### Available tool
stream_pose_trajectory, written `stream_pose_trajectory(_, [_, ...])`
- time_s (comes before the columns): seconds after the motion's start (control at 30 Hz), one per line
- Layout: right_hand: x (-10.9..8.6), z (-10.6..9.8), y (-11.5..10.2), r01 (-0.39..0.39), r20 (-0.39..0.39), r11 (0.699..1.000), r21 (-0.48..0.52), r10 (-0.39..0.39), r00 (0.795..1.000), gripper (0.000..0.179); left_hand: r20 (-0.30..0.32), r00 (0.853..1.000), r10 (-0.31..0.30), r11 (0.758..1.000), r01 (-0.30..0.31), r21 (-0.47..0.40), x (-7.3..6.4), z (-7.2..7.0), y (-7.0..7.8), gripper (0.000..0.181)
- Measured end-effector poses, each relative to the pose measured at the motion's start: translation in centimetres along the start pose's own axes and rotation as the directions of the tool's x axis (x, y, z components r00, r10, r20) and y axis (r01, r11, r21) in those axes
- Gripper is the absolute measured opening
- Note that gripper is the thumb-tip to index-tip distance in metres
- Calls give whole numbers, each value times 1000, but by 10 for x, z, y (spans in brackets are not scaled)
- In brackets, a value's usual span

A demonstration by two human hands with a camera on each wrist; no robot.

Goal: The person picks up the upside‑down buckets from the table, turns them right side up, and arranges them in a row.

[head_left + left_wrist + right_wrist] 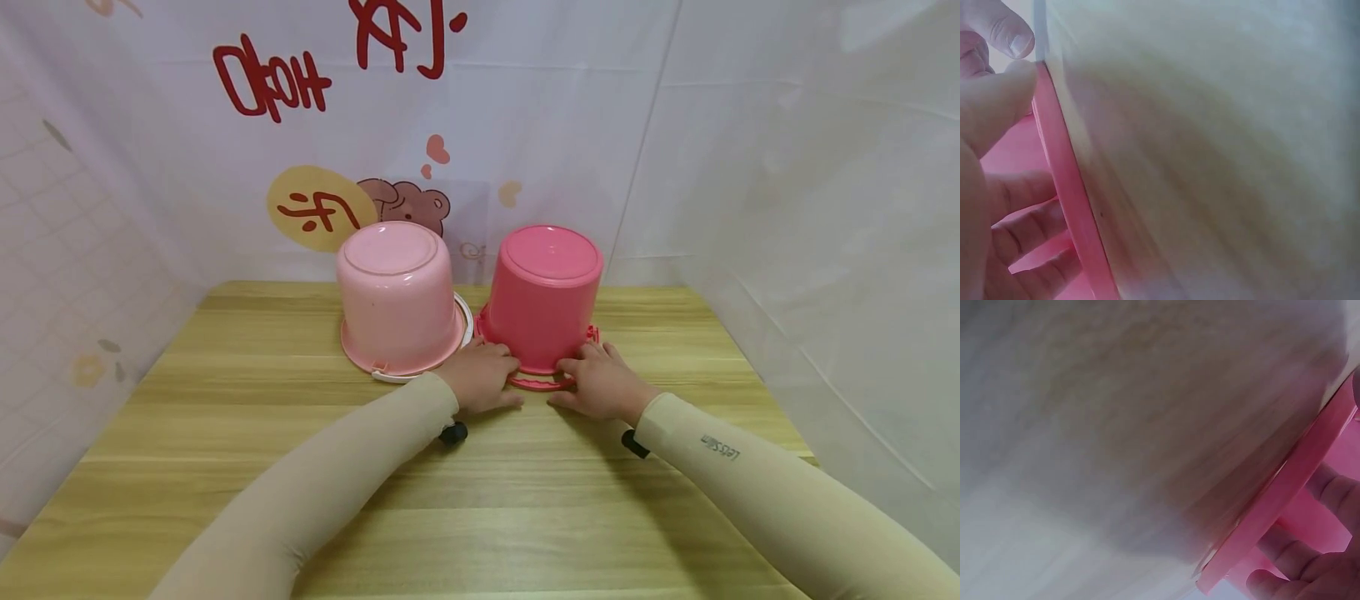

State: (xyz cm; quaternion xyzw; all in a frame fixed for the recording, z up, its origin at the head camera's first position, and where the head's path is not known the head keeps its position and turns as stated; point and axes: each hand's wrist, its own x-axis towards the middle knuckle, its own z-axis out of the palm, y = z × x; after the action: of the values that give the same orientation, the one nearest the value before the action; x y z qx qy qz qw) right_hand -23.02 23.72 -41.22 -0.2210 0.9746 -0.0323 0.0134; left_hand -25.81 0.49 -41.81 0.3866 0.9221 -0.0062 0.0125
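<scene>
A bright pink bucket [544, 308] stands upside down on the wooden table, its pink handle [542, 384] lying in front of its rim. My left hand [480, 377] touches the bucket's lower left front. My right hand [603, 385] is at its lower right front, fingers spread. In the left wrist view, fingers [1029, 234] lie against the pink wall behind a curved pink band [1072, 187]. The right wrist view likewise has loosely extended fingers [1294, 553] on the pink wall beside such a band [1279, 494].
To the left, a light pink bucket [393, 300] also stands upside down, its white handle [466, 321] around its rim, close to my left hand. White printed cloth [540, 108] hangs behind the wooden table [480, 508] and along both sides.
</scene>
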Motion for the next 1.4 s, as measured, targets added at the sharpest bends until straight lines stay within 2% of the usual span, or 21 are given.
stream_pose_trajectory(0.33, [0,1,-1,-15,2,1000,12,15,1000,44,-7,1000,22,1000,-22,4,2,-3,0,52])
stream_pose_trajectory(0.63, [1,1,0,-11,-13,1000,20,11,1000,41,8,1000,-9,1000,9,-4,4,-2,0,51])
stream_pose_trajectory(0.87, [0,-4,0,-2,-89,1000,31,5,996,30,-60,997,-43,998,40,-45,7,-3,-1,53])
stream_pose_trajectory(1.0, [1,-8,0,-9,-143,1000,25,13,990,24,-110,992,-57,997,51,-52,8,-6,0,48])
stream_pose_trajectory(1.2, [1,-12,0,-39,-182,999,13,41,982,25,-166,983,-82,996,75,-47,10,-9,2,34])
stream_pose_trajectory(1.4, [0,-15,-1,-52,-208,998,24,55,977,25,-220,969,-111,993,100,-58,11,-14,4,28])
